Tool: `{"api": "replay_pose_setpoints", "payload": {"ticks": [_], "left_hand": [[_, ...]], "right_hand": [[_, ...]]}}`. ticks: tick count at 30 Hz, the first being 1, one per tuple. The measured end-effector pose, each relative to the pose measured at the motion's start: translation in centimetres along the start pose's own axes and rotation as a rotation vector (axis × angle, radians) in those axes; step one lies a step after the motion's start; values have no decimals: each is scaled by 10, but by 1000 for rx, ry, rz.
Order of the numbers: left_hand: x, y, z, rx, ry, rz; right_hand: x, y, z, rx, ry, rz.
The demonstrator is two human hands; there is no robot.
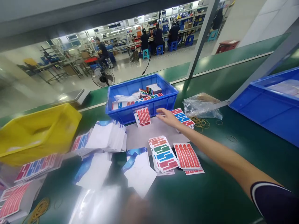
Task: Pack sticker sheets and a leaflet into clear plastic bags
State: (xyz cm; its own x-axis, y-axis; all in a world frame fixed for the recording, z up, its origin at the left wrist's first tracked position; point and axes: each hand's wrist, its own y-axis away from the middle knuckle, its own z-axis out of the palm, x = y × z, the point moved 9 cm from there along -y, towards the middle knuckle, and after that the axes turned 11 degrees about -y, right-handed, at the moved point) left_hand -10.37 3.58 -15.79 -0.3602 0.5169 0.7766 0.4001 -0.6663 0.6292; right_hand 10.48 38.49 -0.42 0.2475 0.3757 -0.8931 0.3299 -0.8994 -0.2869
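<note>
My right hand (166,118) reaches over the grey sheet (136,137), fingers apart and holding nothing. Just left of it a small red-and-white card pack (143,117) leans against the front of the blue bin (142,96). A stack of coloured cards (182,117) lies to the right of the hand. Nearer to me are a multicoloured card stack (163,154), red label cards (188,157) and white-and-blue sheets (140,174). My left hand (135,208) is a blur at the bottom edge, below those sheets; its fingers cannot be made out.
A yellow bin (37,132) stands at the left, with card piles (38,166) before it. Clear plastic bags (202,105) and rubber bands (200,123) lie right of centre. Another blue bin (268,107) is at the right. Several people sit beyond the bench.
</note>
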Motion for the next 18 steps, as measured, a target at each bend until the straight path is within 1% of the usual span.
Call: {"api": "replay_pose_setpoints", "payload": {"ticks": [2,3,4,5,6,7,8,10,13,16,18], "left_hand": [[-2,-3,6,-22,-5,-21],[-1,-3,8,-28,0,-21],[0,-3,10,-31,16,-17],[3,-2,12,-32,41,-9],[6,1,13,-31,71,0],[9,4,13,-28,102,11],[11,8,12,-22,131,19],[14,17,8,1,171,28],[12,33,0,44,212,18],[5,44,-4,75,228,-13],[1,47,-3,84,223,-39]], "right_hand": [[-13,40,7,-150,27,-34],[-21,63,14,-244,44,-53],[-29,87,23,-366,75,-80],[-35,114,36,-531,173,-130],[-39,138,45,-643,262,-162],[-39,159,52,-726,342,-183],[-37,175,57,-778,412,-197],[-31,194,61,-784,488,-207],[-26,203,62,-712,507,-245],[-32,198,60,-660,447,-275],[-36,184,53,-568,424,-244]]}}
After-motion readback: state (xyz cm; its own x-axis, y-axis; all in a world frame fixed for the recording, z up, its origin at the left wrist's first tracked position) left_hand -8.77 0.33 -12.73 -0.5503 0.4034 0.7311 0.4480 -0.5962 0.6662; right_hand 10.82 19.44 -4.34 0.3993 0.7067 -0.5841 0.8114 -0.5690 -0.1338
